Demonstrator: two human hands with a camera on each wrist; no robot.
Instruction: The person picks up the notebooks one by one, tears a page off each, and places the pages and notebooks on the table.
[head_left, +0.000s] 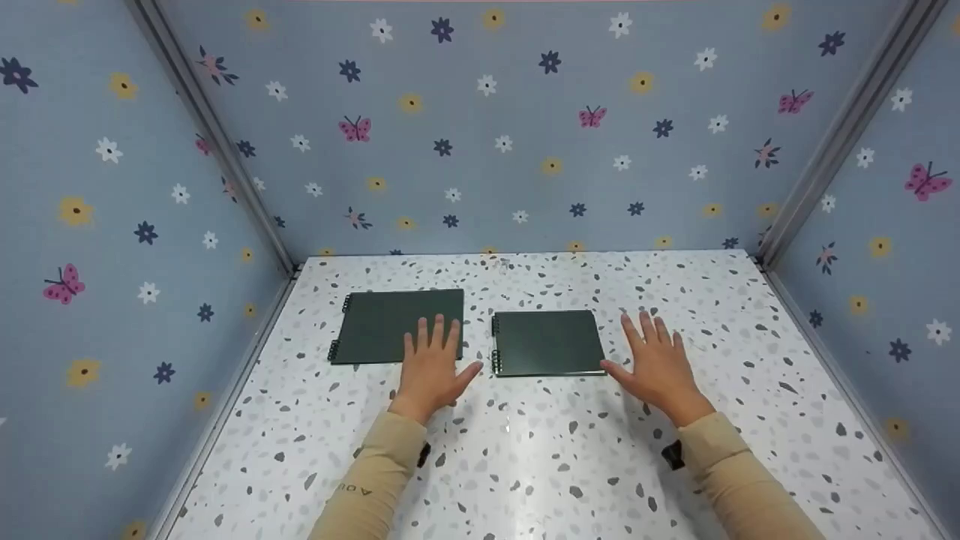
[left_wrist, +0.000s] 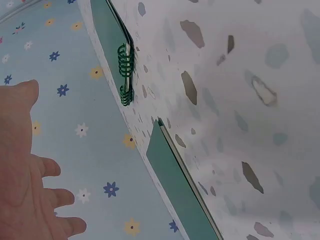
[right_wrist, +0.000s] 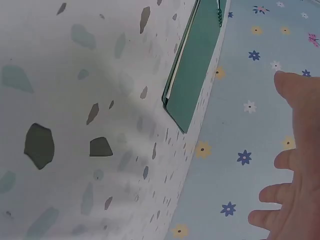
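Two dark green spiral-bound notebooks lie closed on the speckled table, their coils at the left. The larger notebook (head_left: pixel 375 326) is on the left; the smaller notebook (head_left: pixel 549 343) lies to its right. My left hand (head_left: pixel 431 371) hovers with spread fingers over the larger one's lower right corner and holds nothing. My right hand (head_left: pixel 660 367), also spread and holding nothing, is just right of the smaller notebook, its thumb near the lower right corner. In the left wrist view the small notebook's coil (left_wrist: pixel 126 65) shows near the larger notebook (left_wrist: pixel 177 185).
The white terrazzo-patterned table (head_left: pixel 510 457) is enclosed by blue flowered panels (head_left: pixel 517 150) at the back and both sides. Grey metal posts (head_left: pixel 217 142) stand at the back corners. A dark strap piece (head_left: pixel 673 454) shows under the right wrist.
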